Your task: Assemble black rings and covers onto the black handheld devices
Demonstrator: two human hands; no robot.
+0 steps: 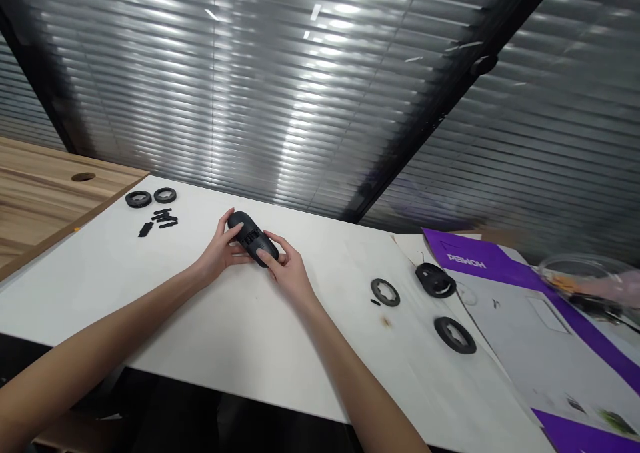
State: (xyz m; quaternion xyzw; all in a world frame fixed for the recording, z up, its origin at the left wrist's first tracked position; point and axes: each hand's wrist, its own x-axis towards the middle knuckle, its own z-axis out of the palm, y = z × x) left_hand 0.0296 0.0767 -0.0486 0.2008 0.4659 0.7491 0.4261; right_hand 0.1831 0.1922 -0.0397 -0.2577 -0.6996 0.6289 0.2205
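Both of my hands hold a black oval plastic housing [253,238] above the white tabletop, and its slotted inner face shows. My left hand [220,250] grips its far left end, while my right hand [283,264] holds its near right side. Fingers hide part of the housing. To the left lie two black rings [139,199] [165,195] and several small black plastic pieces [163,218]. To the right are a toothed black ring [385,292], a black ring [455,335] and a black oval cup [435,280] with a thin wire.
The white board [300,353] lies on a wooden table [45,200], with its near edge below my forearms. A purple and grey printed sheet [530,320] covers the right side. A clear plastic container [585,283] sits at the far right. Slatted blinds fill the background.
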